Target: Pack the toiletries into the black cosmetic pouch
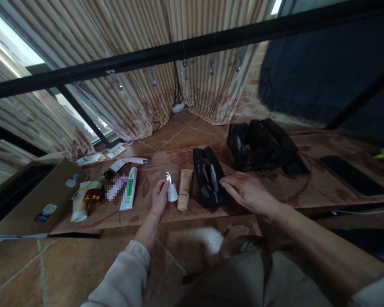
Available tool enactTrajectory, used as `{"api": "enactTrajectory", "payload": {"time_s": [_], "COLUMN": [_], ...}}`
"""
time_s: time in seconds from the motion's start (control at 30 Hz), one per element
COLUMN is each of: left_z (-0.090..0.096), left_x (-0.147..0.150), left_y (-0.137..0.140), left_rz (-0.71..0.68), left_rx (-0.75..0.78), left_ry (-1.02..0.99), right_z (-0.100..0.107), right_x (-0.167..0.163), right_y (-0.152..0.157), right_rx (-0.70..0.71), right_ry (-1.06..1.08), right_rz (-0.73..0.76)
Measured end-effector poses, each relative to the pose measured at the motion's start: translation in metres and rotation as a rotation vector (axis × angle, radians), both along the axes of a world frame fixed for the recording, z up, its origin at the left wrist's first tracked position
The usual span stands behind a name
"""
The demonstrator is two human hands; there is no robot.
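My left hand grips a small white bottle with a silver cap, upright at the front part of the cloth-covered bench. Beside it lies a beige squeeze tube. Right of the tube sits a small black zip pouch, its top gaping and some pale lining or content showing inside. The fingers of my right hand are pressed together on the pouch's right rim. A white and green tube lies to the left of my left hand.
Further left are a pink stick-shaped item, a glittery case, a red-and-gold jar, a cream tube and a cardboard box. A larger black bag and a phone lie right. A dark rail crosses behind.
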State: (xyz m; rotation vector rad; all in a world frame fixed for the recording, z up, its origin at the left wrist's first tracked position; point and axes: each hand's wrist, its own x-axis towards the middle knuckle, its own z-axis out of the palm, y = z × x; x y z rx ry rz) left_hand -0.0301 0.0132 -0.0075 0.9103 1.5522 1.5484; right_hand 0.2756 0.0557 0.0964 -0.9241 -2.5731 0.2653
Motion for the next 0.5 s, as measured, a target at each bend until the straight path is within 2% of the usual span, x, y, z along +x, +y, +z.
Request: {"api": "enactTrajectory", "payload": {"time_s": [0.5], "left_z": [-0.0014], "left_x": [-0.0002], "left_y": [-0.0004], "left_rz": [0.004], "left_rx": [0.018], "left_ry": [-0.012], "right_z": [0.0003], "right_x": [0.0003], "right_y": [-0.0002], "right_rx": [0.011], "right_ry": [0.023], "right_rz": [0.005]}}
